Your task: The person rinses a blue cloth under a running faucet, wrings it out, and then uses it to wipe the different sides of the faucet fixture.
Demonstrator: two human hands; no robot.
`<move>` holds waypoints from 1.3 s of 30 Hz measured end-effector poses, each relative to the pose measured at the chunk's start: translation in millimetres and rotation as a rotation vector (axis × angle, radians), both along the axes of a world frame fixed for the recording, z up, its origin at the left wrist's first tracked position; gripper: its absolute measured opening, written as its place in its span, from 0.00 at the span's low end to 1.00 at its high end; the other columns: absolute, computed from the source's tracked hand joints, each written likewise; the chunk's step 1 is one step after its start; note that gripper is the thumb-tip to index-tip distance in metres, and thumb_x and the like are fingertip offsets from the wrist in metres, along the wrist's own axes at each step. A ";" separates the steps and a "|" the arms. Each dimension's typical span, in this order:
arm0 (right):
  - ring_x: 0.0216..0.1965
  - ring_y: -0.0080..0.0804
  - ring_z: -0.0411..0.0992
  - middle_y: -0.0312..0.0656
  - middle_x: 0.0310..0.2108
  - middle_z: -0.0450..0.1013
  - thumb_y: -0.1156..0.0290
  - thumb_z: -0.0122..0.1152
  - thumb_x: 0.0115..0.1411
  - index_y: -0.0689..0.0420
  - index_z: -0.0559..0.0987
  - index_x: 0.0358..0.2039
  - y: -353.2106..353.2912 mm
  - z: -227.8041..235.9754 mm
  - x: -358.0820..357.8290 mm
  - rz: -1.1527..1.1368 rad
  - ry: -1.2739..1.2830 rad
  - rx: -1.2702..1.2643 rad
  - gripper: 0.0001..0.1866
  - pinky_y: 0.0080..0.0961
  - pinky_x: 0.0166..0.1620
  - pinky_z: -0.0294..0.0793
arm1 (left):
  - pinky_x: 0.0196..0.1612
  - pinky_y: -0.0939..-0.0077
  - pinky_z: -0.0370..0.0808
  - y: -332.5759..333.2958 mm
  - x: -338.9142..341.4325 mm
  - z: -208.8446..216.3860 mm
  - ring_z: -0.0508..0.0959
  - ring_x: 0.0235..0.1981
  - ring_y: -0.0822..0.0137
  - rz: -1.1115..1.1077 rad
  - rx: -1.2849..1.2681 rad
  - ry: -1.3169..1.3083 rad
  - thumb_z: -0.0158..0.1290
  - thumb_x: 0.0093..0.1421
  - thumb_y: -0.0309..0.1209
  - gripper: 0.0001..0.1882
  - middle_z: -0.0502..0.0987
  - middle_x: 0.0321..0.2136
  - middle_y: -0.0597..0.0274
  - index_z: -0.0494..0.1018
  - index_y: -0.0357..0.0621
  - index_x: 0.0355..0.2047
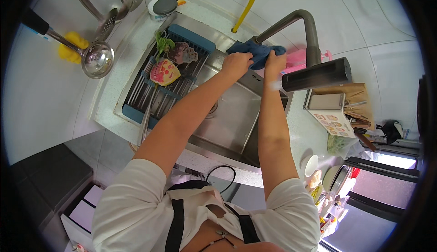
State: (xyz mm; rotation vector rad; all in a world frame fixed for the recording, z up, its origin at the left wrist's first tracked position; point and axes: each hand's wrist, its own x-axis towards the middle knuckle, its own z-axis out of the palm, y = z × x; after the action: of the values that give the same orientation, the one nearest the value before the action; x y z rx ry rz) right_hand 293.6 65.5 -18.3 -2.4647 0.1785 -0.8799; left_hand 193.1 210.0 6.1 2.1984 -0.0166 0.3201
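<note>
Both arms reach over the steel sink [234, 113] to its back edge. There a dark blue cloth [258, 53] is bunched at the base of the grey faucet [311, 38]. My left hand [237, 65] has its fingers closed on the cloth's left part. On the cloth's right end my right hand [275, 63] is also closed, its fingers partly hidden by the cloth. The faucet's black head [316, 74] hangs just right of my right wrist. Whether the cloth wraps fully round the faucet base, I cannot tell.
A blue drying rack [134, 114] covers the sink's left side, with a pink-and-yellow sponge [165, 72] and green leaves [165, 45]. A ladle [97, 60] and other utensils hang at the left wall. Pink bottles [296, 60] and a chopstick holder [330, 113] stand at the right.
</note>
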 end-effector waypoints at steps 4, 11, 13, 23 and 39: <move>0.32 0.50 0.70 0.53 0.30 0.71 0.68 0.55 0.43 0.61 0.71 0.33 1.9 4.7 -14.4 0.072 0.112 0.191 0.16 0.35 0.37 0.67 | 0.32 0.62 0.70 -0.1 -3.7 -3.3 0.74 0.29 0.53 0.006 0.016 0.047 0.51 0.50 0.35 0.09 0.74 0.24 0.53 0.72 0.45 0.30; 0.34 0.52 0.69 0.54 0.31 0.70 0.72 0.56 0.43 0.61 0.68 0.38 18.7 40.6 -31.6 0.315 0.084 0.063 0.19 0.37 0.38 0.66 | 0.34 0.61 0.70 19.0 5.0 0.3 0.74 0.32 0.53 -0.044 0.023 0.053 0.52 0.49 0.36 0.10 0.74 0.26 0.52 0.73 0.44 0.29; 0.37 0.54 0.68 0.55 0.33 0.69 0.74 0.56 0.43 0.61 0.65 0.43 24.8 53.5 -39.1 0.350 0.090 0.035 0.24 0.39 0.38 0.66 | 0.34 0.61 0.70 20.7 -0.8 7.0 0.74 0.33 0.54 -0.098 0.089 0.084 0.51 0.49 0.35 0.09 0.74 0.28 0.53 0.73 0.45 0.29; 0.41 0.41 0.68 0.49 0.40 0.69 0.79 0.53 0.48 0.61 0.63 0.49 -32.8 -22.6 -86.1 0.611 0.364 0.113 0.25 0.28 0.45 0.65 | 0.39 0.62 0.70 28.9 -36.8 -21.3 0.74 0.36 0.52 -0.218 0.197 0.405 0.51 0.50 0.35 0.11 0.74 0.31 0.51 0.73 0.44 0.32; 0.41 0.31 0.65 0.36 0.40 0.67 0.66 0.49 0.58 0.50 0.67 0.45 -55.6 -34.7 1.0 0.789 0.185 1.117 0.14 0.31 0.48 0.62 | 0.34 0.65 0.69 3.2 -11.2 -9.2 0.74 0.31 0.53 -0.042 -0.383 0.112 0.53 0.48 0.31 0.09 0.74 0.26 0.51 0.72 0.41 0.29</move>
State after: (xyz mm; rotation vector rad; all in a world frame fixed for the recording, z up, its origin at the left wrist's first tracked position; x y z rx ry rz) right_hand 294.5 9.9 -53.0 -1.3410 -0.1969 -0.0982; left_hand 181.9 213.1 -3.1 1.8296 0.0553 0.1600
